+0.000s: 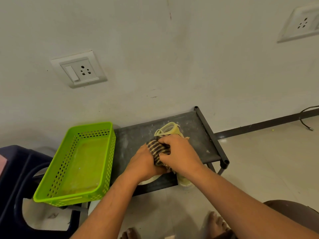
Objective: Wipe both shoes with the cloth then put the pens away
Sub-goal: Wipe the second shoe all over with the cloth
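Two hands meet over a pale shoe [170,130] on a low dark worktop [131,138] against a wall. The right hand [179,152] grips a brown striped cloth [158,149] bunched on the shoe's top. The left hand [146,163] lies against the cloth's left side, fingers hidden under it, so its grip cannot be told. A green basket [51,188] sits just left.
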